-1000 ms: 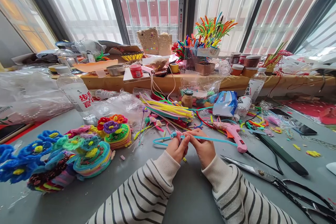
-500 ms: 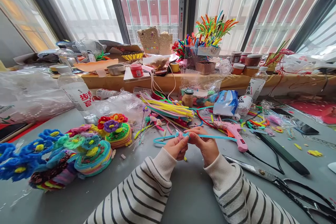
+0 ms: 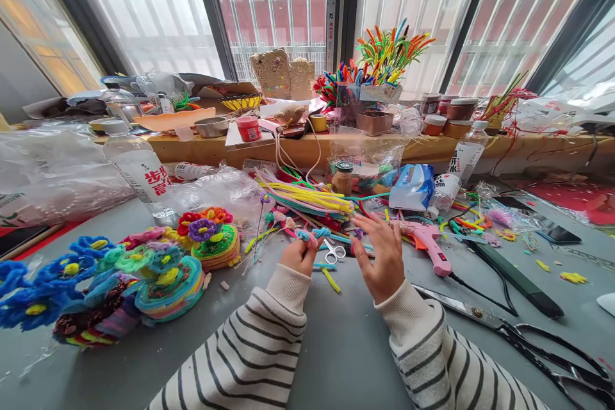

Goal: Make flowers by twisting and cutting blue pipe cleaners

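Standing bottle, right (image 3: 467, 157): label carries black Chinese characters; "开水" is legible from where I stand. Tilted bottle (image 3: 446, 189), adjacent: bold black Chinese characters, skewed, not reliably legible. Large bottle, left (image 3: 137, 166): large red Chinese characters on a white label, at an angle; wording uncertain. Window frame (image 3: 331, 19): vertical red marking, too small to read. Red jar (image 3: 248, 129) on the ledge (image 3: 211, 150): small label print, illegible.
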{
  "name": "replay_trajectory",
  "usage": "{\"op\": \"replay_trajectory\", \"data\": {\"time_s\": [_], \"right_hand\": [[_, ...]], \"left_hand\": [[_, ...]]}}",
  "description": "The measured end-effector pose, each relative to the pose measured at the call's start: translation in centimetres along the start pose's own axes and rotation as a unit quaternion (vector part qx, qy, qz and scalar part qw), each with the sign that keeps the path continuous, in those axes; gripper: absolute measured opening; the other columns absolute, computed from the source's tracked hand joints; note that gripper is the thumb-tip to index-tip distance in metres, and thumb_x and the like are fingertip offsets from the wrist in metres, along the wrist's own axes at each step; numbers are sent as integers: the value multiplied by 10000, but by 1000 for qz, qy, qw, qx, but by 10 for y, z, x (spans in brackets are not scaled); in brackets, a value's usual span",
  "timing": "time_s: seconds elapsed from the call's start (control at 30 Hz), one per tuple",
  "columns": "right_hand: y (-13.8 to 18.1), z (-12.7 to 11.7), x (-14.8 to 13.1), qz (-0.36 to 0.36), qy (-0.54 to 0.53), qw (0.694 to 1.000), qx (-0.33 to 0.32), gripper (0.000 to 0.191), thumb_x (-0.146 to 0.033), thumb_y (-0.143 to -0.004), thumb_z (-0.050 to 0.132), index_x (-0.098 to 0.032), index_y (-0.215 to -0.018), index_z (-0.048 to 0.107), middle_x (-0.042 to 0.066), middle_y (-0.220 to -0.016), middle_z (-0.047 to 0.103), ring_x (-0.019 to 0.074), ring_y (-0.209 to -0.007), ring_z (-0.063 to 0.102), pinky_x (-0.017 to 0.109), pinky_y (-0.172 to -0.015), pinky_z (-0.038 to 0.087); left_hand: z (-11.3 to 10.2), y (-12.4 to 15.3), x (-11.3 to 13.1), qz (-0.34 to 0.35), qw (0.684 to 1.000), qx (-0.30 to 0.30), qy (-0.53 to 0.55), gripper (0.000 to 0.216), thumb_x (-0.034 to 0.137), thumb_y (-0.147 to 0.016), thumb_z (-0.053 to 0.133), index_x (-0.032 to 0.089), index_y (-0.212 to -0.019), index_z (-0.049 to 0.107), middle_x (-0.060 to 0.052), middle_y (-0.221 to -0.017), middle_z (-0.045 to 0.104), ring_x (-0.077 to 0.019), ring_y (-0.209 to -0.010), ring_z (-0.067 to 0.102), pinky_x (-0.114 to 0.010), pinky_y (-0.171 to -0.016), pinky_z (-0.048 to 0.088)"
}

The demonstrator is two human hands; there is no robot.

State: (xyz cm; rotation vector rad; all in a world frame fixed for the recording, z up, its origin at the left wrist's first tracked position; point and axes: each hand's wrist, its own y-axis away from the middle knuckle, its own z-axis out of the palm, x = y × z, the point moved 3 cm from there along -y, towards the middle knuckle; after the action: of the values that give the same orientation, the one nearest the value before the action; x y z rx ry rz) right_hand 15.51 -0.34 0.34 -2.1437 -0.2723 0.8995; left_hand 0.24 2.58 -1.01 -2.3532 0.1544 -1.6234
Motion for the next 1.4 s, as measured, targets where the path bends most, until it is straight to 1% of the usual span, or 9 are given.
{"op": "replay_trajectory", "data": {"time_s": [0.07,0.2,0.5,0.63,0.77,0.9,1.07,1.27,1.4], "right_hand": [[2,3,-7,-58,11,997,-51,230,-237,-726,468,-215,-950,518,33,-944,585,210,-962,463,475,-930,121],[5,7,-10,-68,-36,993,-90,161,-211,-749,435,-169,-854,549,57,-778,615,160,-732,548,290,-704,407],[10,7,-16,-15,-4,998,-65,144,-206,-751,398,-167,-668,509,22,-596,548,106,-511,486,220,-518,390],[10,7,-18,-9,3,998,-59,136,-225,-755,390,-168,-723,509,20,-602,547,108,-506,493,221,-509,397],[9,8,-17,-23,14,997,-74,286,-220,-778,357,-145,-1039,448,45,-701,592,131,-580,549,234,-545,424],[9,9,-18,-94,33,991,-94,312,-183,-798,311,-162,-1065,472,73,-823,607,153,-719,565,246,-638,433],[11,9,-16,-95,50,990,-94,298,-192,-794,335,-145,-1030,511,74,-767,609,151,-655,563,243,-594,435],[12,11,-22,-105,17,989,-105,292,-195,-787,342,-159,-1025,507,68,-730,609,145,-633,557,246,-604,432],[10,10,-24,-78,-52,989,-114,288,-187,-770,357,-169,-1039,456,67,-836,595,130,-667,553,240,-620,438]], "left_hand": [[3,1,-1,2,999,-26,20,212,352,-618,512,156,-655,584,-36,-618,580,-167,-634,513,-252,-588,376],[7,5,2,25,997,-77,11,217,357,-645,481,152,-603,541,9,-470,431,-111,-491,403,-227,-481,318],[16,13,12,141,971,-180,-69,173,288,-708,364,190,-614,470,-2,-463,409,-129,-434,351,-294,-517,305],[19,17,13,140,977,-150,-55,163,277,-710,341,199,-629,459,5,-447,368,-147,-439,353,-319,-539,310],[20,21,14,113,988,-108,-19,159,268,-704,370,211,-569,431,6,-429,381,-137,-412,343,-311,-518,287],[23,20,13,43,987,-154,35,254,367,-702,389,199,-512,409,13,-398,413,-103,-353,346,-278,-446,289],[21,15,17,-74,968,-178,159,398,516,-687,323,152,-607,464,-22,-532,531,-113,-444,498,-259,-488,393],[16,13,18,-24,982,-168,78,363,472,-717,318,167,-561,438,7,-434,466,-89,-395,445,-230,-453,363],[14,14,11,-11,993,-108,51,354,490,-686,366,182,-514,391,43,-378,359,-67,-348,318,-215,-369,265]]}}
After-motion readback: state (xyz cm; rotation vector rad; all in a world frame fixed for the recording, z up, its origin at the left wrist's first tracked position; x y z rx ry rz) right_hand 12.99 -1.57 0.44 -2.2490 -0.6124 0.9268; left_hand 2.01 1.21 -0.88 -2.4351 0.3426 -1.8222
